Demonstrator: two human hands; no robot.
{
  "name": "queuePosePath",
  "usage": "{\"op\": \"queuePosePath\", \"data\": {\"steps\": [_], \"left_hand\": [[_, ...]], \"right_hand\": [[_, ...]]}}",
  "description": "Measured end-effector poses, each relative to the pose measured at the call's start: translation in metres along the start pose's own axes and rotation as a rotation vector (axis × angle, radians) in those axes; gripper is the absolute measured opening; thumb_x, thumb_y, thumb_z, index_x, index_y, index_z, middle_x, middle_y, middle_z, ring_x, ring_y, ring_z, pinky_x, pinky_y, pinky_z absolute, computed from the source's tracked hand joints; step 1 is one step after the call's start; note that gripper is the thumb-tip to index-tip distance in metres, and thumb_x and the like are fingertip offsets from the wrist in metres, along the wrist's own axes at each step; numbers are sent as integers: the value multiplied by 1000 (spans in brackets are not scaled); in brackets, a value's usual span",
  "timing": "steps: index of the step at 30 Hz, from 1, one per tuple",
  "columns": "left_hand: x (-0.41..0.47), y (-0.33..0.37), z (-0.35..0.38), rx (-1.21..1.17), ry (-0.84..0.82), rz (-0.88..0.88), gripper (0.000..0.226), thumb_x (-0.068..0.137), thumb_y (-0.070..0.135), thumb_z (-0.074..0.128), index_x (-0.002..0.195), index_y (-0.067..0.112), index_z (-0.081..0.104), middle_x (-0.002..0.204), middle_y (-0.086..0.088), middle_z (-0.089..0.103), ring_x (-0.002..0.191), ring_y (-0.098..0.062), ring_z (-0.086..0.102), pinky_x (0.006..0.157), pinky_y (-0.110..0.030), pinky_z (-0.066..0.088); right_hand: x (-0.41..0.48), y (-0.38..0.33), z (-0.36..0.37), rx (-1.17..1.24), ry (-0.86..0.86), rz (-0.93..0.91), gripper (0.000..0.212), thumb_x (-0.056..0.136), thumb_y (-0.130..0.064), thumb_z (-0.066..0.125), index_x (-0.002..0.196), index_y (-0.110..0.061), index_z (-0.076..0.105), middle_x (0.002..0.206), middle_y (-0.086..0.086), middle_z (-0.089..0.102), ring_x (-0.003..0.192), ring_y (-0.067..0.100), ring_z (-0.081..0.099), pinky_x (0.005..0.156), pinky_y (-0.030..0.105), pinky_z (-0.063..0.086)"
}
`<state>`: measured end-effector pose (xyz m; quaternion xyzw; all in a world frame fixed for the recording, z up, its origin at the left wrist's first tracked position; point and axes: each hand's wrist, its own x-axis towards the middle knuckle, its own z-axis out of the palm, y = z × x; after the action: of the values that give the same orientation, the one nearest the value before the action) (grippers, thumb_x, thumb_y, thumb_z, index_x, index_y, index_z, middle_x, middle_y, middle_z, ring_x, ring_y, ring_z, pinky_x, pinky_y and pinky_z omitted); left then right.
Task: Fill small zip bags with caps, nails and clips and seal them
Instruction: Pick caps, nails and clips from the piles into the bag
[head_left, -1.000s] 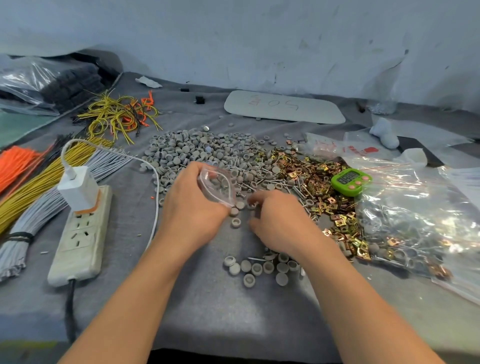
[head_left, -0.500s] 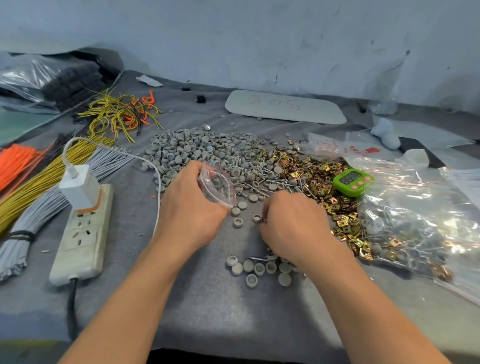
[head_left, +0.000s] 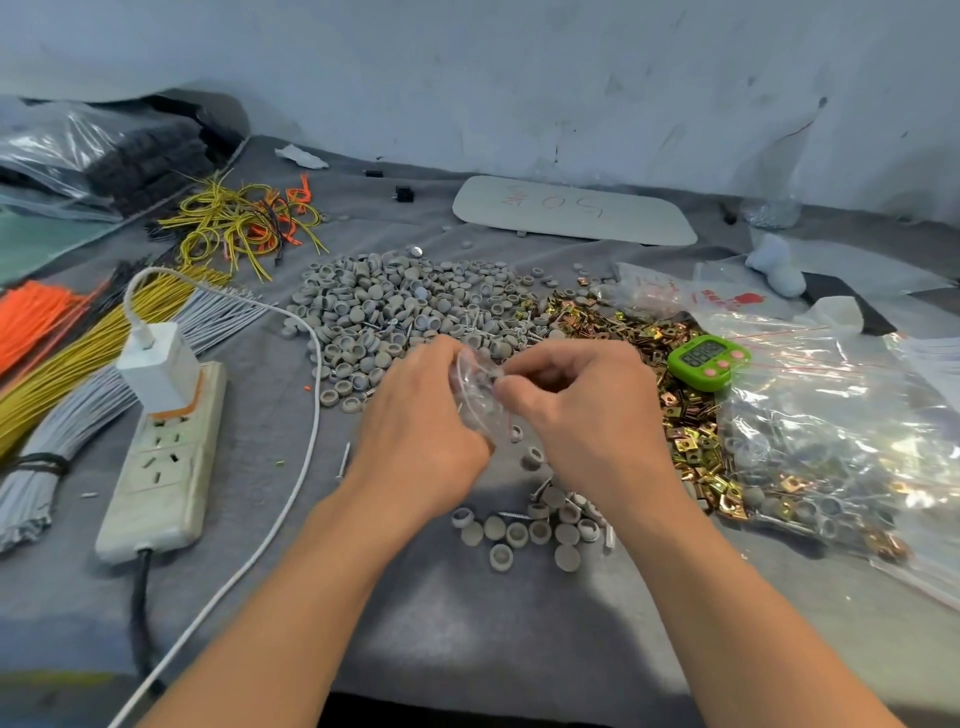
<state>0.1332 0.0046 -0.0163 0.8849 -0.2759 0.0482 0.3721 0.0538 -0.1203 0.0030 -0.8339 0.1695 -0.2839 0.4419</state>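
Left hand (head_left: 421, 436) grips a small clear plastic zip bag (head_left: 475, 397) above the grey table (head_left: 467, 639). Right hand (head_left: 587, 415), fingers curled, has risen from round grey caps (head_left: 524, 532) to the bag's mouth, probably loading it; what it pinches is hidden.

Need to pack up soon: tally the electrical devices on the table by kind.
Power strip: 1
White charger, plugged into the strip: 1
Green timer: 1
Total: 3
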Motion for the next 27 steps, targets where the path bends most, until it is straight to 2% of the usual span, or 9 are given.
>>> {"op": "queuePosePath", "data": {"steps": [3, 6, 9, 12, 14, 15, 18, 23, 27], "left_hand": [[-1, 1, 2, -25, -18, 36, 28, 75, 31, 72, 86, 37, 48, 86, 14, 56, 76, -5, 53, 55, -26, 32], [-2, 1, 4, -35, -29, 20, 28, 74, 35, 72, 86, 36, 47, 84, 15, 57, 73, -1, 51, 54, -25, 31], [1, -2, 2, -76, 7, -58, 36, 70, 31, 81, 93, 37, 53, 88, 15, 61, 75, -3, 56, 56, -25, 34], [5, -11, -5, -141, 98, -167, 41, 68, 29, 84, 99, 37, 57, 94, 14, 64, 84, -8, 59, 62, -25, 40], [7, -17, -10, -175, 169, -231, 40, 69, 28, 84, 96, 37, 56, 95, 13, 65, 83, -6, 58, 63, -25, 40], [8, -20, -13, -185, 209, -255, 38, 71, 28, 83, 97, 37, 56, 96, 13, 65, 84, -7, 59, 63, -27, 39], [11, -29, -22, -177, 331, -274, 38, 74, 28, 82, 103, 34, 58, 102, 9, 65, 94, -18, 61, 73, -32, 41], [15, -31, -29, -124, 381, -259, 42, 73, 28, 83, 107, 28, 57, 105, 4, 62, 100, -25, 59, 80, -37, 43], [14, -34, -30, -98, 367, -237, 37, 76, 29, 80, 104, 27, 56, 103, 4, 62, 98, -24, 57, 78, -40, 44]], "right_hand": [[3, 0, 8, -106, -130, 22, 8, 79, -21, 84, 77, -30, 83, 50, -19, 62, 43, -1, 54, 42, 11, 37], [7, 1, 14, -82, -174, 45, 8, 81, -23, 79, 80, -29, 84, 53, -20, 64, 49, -1, 55, 48, 10, 36], [13, 3, 13, 111, -92, 95, 11, 85, -22, 79, 77, -29, 84, 65, -12, 73, 54, 3, 60, 53, 21, 50], [25, 10, 18, 106, 67, 143, 18, 90, -24, 75, 73, -28, 79, 67, -14, 74, 53, 2, 64, 50, 13, 50], [34, 16, 29, -56, 23, 141, 12, 95, -26, 69, 92, -31, 79, 92, -14, 79, 71, 1, 70, 67, 16, 58], [38, 19, 36, -179, -44, 122, 19, 97, -27, 67, 113, -29, 77, 113, -10, 77, 92, 7, 73, 87, 28, 60], [50, 24, 63, -457, -273, 59, 64, 99, -42, 62, 157, -26, 41, 160, 2, 45, 149, 29, 35, 124, 51, 30], [65, 22, 96, -657, -424, -6, 78, 98, -59, 52, 164, -33, 19, 173, 9, 13, 158, 36, 11, 126, 51, 11], [65, 13, 104, -689, -302, -55, 54, 98, -38, 56, 150, -31, 43, 150, 9, 45, 140, 36, 40, 113, 51, 30]]}}
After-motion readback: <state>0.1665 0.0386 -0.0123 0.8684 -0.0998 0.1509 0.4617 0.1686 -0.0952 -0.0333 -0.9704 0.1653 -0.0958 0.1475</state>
